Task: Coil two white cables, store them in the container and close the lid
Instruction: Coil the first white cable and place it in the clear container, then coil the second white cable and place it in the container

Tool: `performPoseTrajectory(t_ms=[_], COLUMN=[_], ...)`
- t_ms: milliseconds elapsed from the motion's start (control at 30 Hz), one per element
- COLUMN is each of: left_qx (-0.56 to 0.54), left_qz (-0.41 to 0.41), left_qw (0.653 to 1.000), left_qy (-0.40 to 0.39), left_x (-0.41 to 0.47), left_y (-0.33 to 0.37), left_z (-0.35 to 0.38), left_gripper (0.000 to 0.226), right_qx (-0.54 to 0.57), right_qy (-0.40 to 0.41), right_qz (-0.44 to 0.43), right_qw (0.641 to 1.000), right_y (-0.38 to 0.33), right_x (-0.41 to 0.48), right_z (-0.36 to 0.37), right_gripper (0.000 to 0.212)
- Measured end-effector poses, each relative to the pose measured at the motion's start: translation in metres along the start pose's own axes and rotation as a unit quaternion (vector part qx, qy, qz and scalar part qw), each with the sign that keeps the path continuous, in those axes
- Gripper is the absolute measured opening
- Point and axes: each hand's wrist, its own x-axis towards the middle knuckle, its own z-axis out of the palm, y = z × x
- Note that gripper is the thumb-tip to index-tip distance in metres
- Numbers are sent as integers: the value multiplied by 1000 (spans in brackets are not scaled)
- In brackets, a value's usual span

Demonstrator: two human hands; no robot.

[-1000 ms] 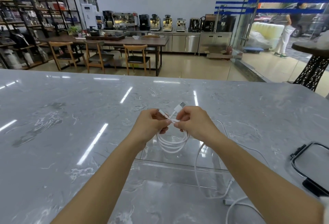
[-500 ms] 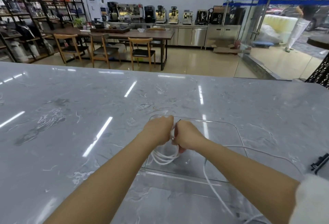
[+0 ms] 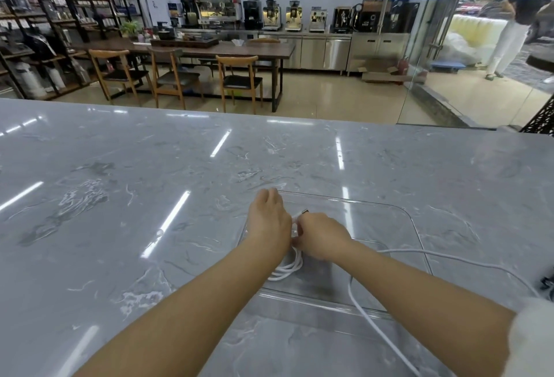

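The left hand (image 3: 269,223) and right hand (image 3: 323,237) are held together, touching, over the far left part of the clear container (image 3: 415,226), which stands on the counter (image 3: 150,196). The right hand is seen curled round the end of the coil (image 3: 287,268), with a plug (image 3: 305,212) poking out beyond it. The left hand's fingers are hidden behind its back, so its grip cannot be told. The coil is held low inside the container, just below the hands. A second cable (image 3: 449,260) is trailed uncoiled over the container's right side and off to the near right. Both cables are judged light, limp and springy. Loops are likely to spring open once released, so the coil is best gripped across all its turns, and the second cable taken up near a plug.
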Motion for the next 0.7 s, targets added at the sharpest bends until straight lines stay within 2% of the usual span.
performPoseTrajectory(t_ms=[67,133,233,333,533,667,700], left_qx=[32,16,-113,-222,-442,-562,-571], left_qz=[-18,-23,-27,-40,-45,-20,-12], left_qw=[999,999,991,968,882,817,813], left_qy=[4,30,70,108,159,130,112], left_x=[-3,-4,-6,-8,-15,-21,-23], left_y=[0,-3,-11,-13,12,40,45], left_z=[-4,-9,-16,-30,-84,-112,-115], left_gripper=[29,30,34,32,31,36,39], right_qx=[-9,-17,-5,11,90,132,139], right_qy=[3,14,55,102,178,195,193], right_qz=[-6,-27,-59,-80,-45,2,15], right_qw=[1000,999,997,991,979,972,971], right_y=[0,-1,0,7,54,98,108], right_x=[-3,-8,-18,-37,-87,-119,-126], right_z=[-7,-16,-33,-54,-88,-95,-94], right_gripper=[24,18,18,24,28,21,21])
